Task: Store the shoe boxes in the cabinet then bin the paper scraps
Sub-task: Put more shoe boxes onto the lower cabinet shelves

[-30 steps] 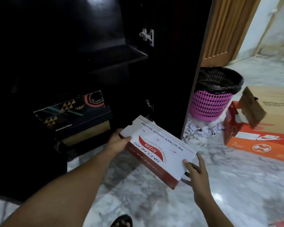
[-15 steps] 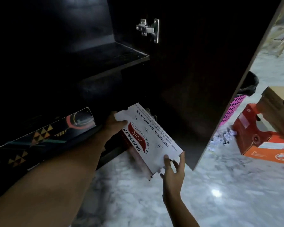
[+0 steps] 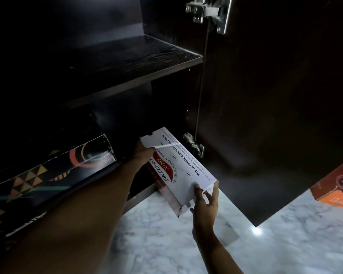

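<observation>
A white and red shoe box (image 3: 178, 167) is tilted at the mouth of the dark cabinet's bottom compartment, its far end just inside. My left hand (image 3: 142, 153) grips the box's far left corner. My right hand (image 3: 205, 198) holds its near end, fingers wrapped around the edge. A black shoe box with coloured triangles (image 3: 48, 175) lies in the same compartment to the left. The shelf above (image 3: 127, 62) holds nothing that I can see.
The open cabinet door (image 3: 275, 115) stands at the right, with steel hinges (image 3: 208, 12) at its inner edge. An orange shoe box (image 3: 337, 188) shows past the door on the marble floor (image 3: 166, 234). The bin and paper scraps are out of view.
I have leaned in closer to the cabinet. The white and red box has moved forward, its far end now entering the bottom compartment. The bin and scraps have dropped out of sight.
</observation>
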